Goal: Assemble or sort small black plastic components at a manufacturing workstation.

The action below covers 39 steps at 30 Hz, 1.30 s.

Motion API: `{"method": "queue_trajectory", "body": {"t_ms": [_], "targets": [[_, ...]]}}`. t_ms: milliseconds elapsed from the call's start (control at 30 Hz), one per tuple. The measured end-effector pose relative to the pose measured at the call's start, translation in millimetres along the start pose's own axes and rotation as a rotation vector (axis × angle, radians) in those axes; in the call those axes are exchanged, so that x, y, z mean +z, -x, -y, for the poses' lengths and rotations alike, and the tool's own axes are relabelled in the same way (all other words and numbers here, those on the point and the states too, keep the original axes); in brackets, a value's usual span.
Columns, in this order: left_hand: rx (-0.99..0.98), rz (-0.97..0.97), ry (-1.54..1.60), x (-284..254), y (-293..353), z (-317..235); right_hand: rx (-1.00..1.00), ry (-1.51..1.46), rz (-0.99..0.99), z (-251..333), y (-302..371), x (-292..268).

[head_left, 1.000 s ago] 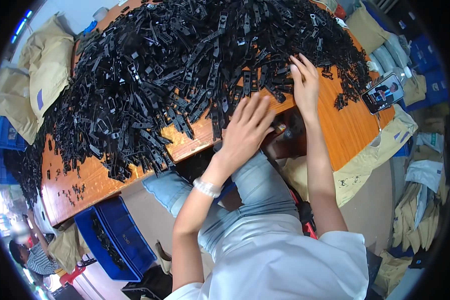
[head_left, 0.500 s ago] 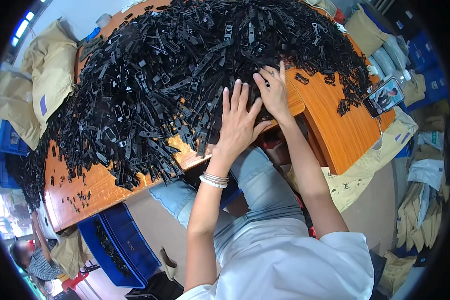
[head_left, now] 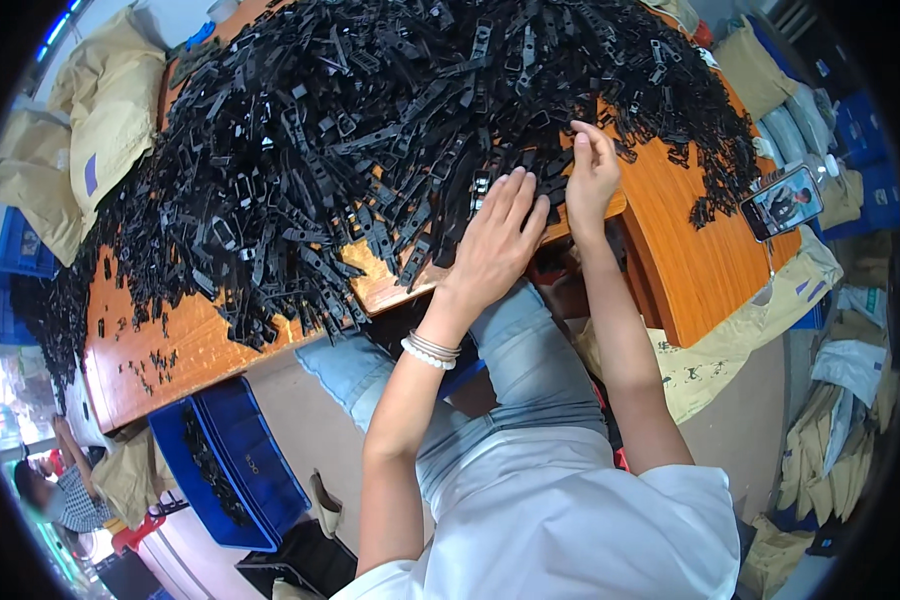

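A large heap of long, thin black plastic parts [head_left: 340, 130], some with window-like openings, covers much of the wooden table [head_left: 710, 270]. My left hand [head_left: 502, 235] lies palm down on parts at the heap's near edge, its fingers straight and side by side. What is under its palm is hidden. Just to its right, my right hand [head_left: 594, 185] is turned on edge beside the heap, thumb up and fingers loosely curved. I see nothing held in it. Small black parts lie between and beyond both hands.
A phone [head_left: 781, 203] leans at the table's right side. Tan sacks [head_left: 120, 110] stand at the left. Below the table's left edge is a blue crate [head_left: 255, 470] with black parts inside. Another person [head_left: 75, 495] is at the far lower left.
My left hand has shifted right, and its spread fingers have come together over the parts. My right hand has moved right, off the heap's edge, and turned on its side.
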<state>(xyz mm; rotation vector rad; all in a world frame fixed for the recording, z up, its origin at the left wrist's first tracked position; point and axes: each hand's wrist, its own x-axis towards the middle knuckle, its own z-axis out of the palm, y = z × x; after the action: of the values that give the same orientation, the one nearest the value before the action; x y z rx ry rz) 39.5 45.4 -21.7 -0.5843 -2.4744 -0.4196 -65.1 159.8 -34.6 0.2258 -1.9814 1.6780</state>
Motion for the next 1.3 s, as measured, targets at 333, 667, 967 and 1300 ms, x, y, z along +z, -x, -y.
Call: {"method": "queue_trajectory", "body": {"t_ms": [333, 667, 967, 1300], "targets": [[-0.097, -0.368, 0.041, -41.9, 29.2, 0.1, 0.047, -0.055, 0.017, -0.5, 2.6, 0.7], [-0.844, -0.274, -0.362, -132.4, 56.0, 154.6, 0.125, -0.094, -0.06, 5.3, 4.9, -6.0], [-1.001, -0.025, -0.608, -140.7, 45.8, 177.0, 0.025, -0.193, -0.027, 9.7, 15.8, -14.9], [-0.838, -0.453, 0.175, -149.5, 53.9, 86.9, -0.071, 0.887, 0.223, -11.3, -46.7, -79.5]]}}
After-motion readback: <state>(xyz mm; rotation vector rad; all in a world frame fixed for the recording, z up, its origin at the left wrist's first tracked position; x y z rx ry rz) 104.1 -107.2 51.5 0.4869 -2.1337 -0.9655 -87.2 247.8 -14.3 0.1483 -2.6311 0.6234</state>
